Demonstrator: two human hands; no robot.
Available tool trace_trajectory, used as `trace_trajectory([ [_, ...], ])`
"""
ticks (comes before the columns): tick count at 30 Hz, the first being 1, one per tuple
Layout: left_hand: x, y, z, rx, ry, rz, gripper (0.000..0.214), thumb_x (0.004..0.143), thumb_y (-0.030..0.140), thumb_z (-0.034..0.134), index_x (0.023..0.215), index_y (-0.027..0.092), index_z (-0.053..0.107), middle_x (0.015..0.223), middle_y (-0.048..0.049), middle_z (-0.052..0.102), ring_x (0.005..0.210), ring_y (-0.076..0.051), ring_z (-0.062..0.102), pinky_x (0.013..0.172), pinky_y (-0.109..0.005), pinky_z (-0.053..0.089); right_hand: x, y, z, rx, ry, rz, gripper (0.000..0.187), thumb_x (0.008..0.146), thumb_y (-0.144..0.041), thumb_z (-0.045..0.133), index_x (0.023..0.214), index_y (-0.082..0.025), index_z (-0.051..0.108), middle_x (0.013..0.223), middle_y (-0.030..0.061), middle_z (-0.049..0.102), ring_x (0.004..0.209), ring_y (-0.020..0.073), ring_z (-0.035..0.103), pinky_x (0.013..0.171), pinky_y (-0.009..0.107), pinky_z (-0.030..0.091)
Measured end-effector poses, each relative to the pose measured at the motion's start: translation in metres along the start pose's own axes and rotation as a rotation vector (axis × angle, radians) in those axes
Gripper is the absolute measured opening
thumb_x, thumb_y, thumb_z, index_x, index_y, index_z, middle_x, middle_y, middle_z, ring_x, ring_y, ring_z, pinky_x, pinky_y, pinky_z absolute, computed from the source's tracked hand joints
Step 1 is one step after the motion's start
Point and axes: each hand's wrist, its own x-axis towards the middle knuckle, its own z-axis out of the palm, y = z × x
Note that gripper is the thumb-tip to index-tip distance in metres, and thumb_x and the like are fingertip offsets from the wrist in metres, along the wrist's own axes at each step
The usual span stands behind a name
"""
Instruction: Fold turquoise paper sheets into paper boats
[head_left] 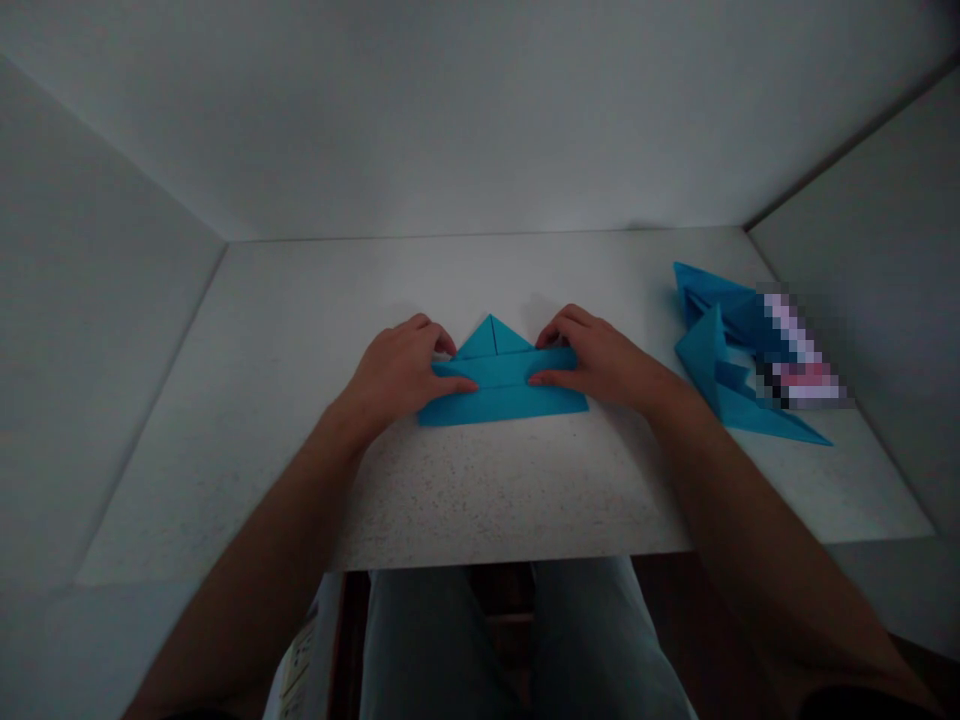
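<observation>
A folded sheet of blue paper [504, 388] lies on the white table in front of me, with a triangular peak at its far side and a long band along the near side. My left hand [401, 365] grips the band's left part, thumb on top and fingertips curled at the far edge. On the right part, my right hand [592, 355] has the same kind of hold, its thumb pointing inward. A crease runs across the band between the two thumbs. The fingers partly cover both ends of the paper.
To the right stand two blue folded paper figures [709, 365], one behind the other, close to my right forearm. Beside them is a pixelated patch [806, 360] that I cannot make out. White walls enclose the table [495, 490] at the back and sides; its front edge is above my legs.
</observation>
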Motion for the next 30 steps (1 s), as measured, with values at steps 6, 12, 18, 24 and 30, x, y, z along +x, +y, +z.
trace_trajectory([
  [6, -0.002, 0.002, 0.002, -0.066, 0.032, -0.029, 0.062, 0.081, 0.051, 0.095, 0.129, 0.021, 0.071, 0.128, -0.0115, 0.072, 0.109, -0.031, 0.072, 0.098, -0.044, 0.057, -0.001, -0.001, 0.001, 0.013, 0.019, 0.046, 0.046, 0.084, -0.049, 0.092, 0.118, -0.024, 0.074, 0.127, 0.0136, 0.068, 0.11, 0.0353, 0.072, 0.098, 0.052, 0.06],
  [12, 0.0, 0.005, 0.002, -0.135, -0.045, -0.062, 0.063, 0.08, 0.046, 0.092, 0.134, 0.022, 0.07, 0.139, -0.0131, 0.068, 0.117, -0.033, 0.071, 0.106, -0.047, 0.056, 0.0, -0.004, 0.003, 0.103, -0.016, 0.09, 0.042, 0.083, -0.045, 0.091, 0.116, -0.024, 0.075, 0.128, 0.0129, 0.066, 0.113, 0.0349, 0.071, 0.102, 0.054, 0.06],
  [18, 0.0, 0.009, 0.002, -0.136, -0.057, -0.112, 0.063, 0.078, 0.049, 0.089, 0.13, 0.022, 0.068, 0.141, -0.0139, 0.07, 0.127, -0.039, 0.067, 0.118, -0.059, 0.045, -0.001, -0.007, 0.004, 0.115, -0.013, 0.103, 0.054, 0.082, -0.047, 0.088, 0.128, -0.024, 0.073, 0.135, 0.0141, 0.064, 0.114, 0.0355, 0.069, 0.104, 0.055, 0.058],
  [24, 0.0, 0.005, -0.001, -0.257, -0.071, -0.033, 0.036, 0.082, 0.046, 0.083, 0.11, 0.025, 0.071, 0.109, -0.0048, 0.082, 0.105, -0.031, 0.075, 0.107, -0.054, 0.051, 0.001, -0.004, 0.002, 0.112, 0.022, 0.042, 0.038, 0.083, -0.047, 0.086, 0.112, -0.024, 0.074, 0.121, 0.0113, 0.073, 0.105, 0.0328, 0.071, 0.099, 0.051, 0.054],
  [30, -0.002, 0.002, -0.006, -0.377, 0.239, 0.152, 0.017, 0.092, 0.039, 0.075, 0.1, 0.025, 0.081, 0.097, -0.0034, 0.082, 0.09, -0.023, 0.072, 0.094, -0.043, 0.055, 0.001, -0.007, -0.012, 0.17, 0.189, -0.086, 0.015, 0.097, -0.042, 0.071, 0.095, -0.027, 0.072, 0.098, 0.0059, 0.078, 0.093, 0.0294, 0.072, 0.093, 0.047, 0.051],
])
